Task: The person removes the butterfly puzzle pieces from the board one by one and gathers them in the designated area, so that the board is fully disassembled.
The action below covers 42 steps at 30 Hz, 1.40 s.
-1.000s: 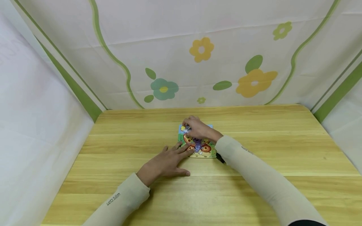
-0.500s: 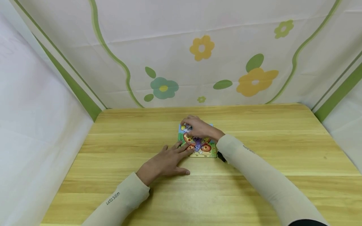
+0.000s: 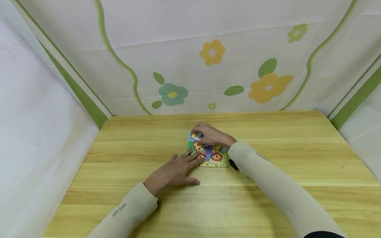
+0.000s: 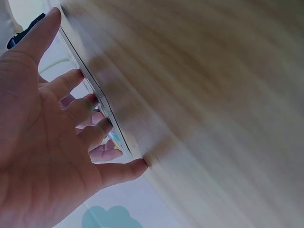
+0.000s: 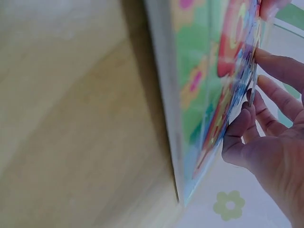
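A flat puzzle board (image 3: 218,160) with a colourful butterfly picture lies on the wooden table in the head view. My left hand (image 3: 175,170) is spread palm down, its fingertips resting on the board's near left part and its thumb on the table. In the left wrist view the fingers of that left hand (image 4: 57,123) are extended over the board's edge. Over the far left part of the board, my right hand (image 3: 209,135) pinches a thin puzzle piece (image 5: 252,95) between thumb and fingers. That piece is tilted up from the board's surface, and the hand covers most of it in the head view.
The board's edge (image 5: 164,95) stands slightly above the wooden table (image 3: 268,158). A white cloth wall (image 3: 184,39) with printed flowers rises behind the table's far edge, and another cloth wall (image 3: 38,115) closes the left side.
My right wrist has shifted slightly to the right, with its fingers staying over the board's far left part. The left hand and the board hold their places.
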Each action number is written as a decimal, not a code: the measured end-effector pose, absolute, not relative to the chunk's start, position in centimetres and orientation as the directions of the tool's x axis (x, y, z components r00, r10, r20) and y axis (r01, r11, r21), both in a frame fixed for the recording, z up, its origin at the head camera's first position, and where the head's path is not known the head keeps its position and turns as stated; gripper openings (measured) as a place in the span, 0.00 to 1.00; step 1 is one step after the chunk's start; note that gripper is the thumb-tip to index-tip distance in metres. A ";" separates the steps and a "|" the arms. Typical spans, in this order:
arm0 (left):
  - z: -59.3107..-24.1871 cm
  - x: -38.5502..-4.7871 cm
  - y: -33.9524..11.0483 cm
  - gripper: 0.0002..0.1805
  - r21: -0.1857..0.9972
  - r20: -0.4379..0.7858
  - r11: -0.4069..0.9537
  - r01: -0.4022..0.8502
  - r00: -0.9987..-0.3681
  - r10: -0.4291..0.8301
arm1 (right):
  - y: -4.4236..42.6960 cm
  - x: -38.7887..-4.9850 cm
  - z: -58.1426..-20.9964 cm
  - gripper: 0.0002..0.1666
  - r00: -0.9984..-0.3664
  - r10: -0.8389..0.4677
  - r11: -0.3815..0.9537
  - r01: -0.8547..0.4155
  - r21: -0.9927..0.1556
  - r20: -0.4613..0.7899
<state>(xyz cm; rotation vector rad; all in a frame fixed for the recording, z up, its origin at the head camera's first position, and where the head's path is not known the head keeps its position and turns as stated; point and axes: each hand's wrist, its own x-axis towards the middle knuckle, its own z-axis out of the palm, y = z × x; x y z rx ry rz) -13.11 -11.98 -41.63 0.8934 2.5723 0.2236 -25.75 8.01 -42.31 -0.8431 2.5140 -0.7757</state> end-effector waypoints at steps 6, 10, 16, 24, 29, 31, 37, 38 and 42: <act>-41.4 -13.2 -12.1 0.44 0.273 -0.318 0.782 0.560 -0.715 0.622 | 8.0 -26.0 -42.5 0.26 -0.727 -0.670 0.649 -0.475 -0.594 -0.151; -41.4 -13.3 -12.1 0.44 0.254 -0.316 0.780 0.572 -0.713 0.626 | 8.0 -26.1 -42.7 0.25 -0.717 -0.684 0.642 -0.505 -0.577 -0.134; -41.5 -13.5 -12.2 0.42 0.240 -0.312 0.771 0.590 -0.705 0.636 | 8.0 -26.2 -42.7 0.27 -0.709 -0.693 0.641 -0.522 -0.563 -0.131; -41.6 -13.7 -12.2 0.43 0.253 -0.314 0.771 0.584 -0.705 0.636 | 8.1 -26.1 -42.3 0.27 -0.719 -0.685 0.644 -0.521 -0.561 -0.118; -41.5 -13.7 -12.2 0.42 0.256 -0.315 0.771 0.583 -0.704 0.636 | 8.2 -26.2 -42.4 0.28 -0.726 -0.679 0.643 -0.513 -0.569 -0.112; -41.5 -13.8 -12.2 0.42 0.259 -0.313 0.771 0.582 -0.705 0.637 | 8.3 -26.3 -42.5 0.28 -0.730 -0.674 0.643 -0.506 -0.575 -0.111; -41.6 -13.8 -12.2 0.42 0.270 -0.310 0.768 0.581 -0.702 0.641 | 8.4 -26.3 -42.5 0.29 -0.734 -0.671 0.640 -0.500 -0.584 -0.107; -41.6 -13.8 -12.2 0.42 0.271 -0.312 0.768 0.581 -0.702 0.641 | 8.4 -26.2 -42.5 0.29 -0.734 -0.671 0.639 -0.501 -0.584 -0.105; -41.5 -13.9 -12.2 0.43 0.274 -0.317 0.770 0.576 -0.702 0.638 | 8.5 -26.1 -42.3 0.28 -0.723 -0.685 0.626 -0.522 -0.579 -0.089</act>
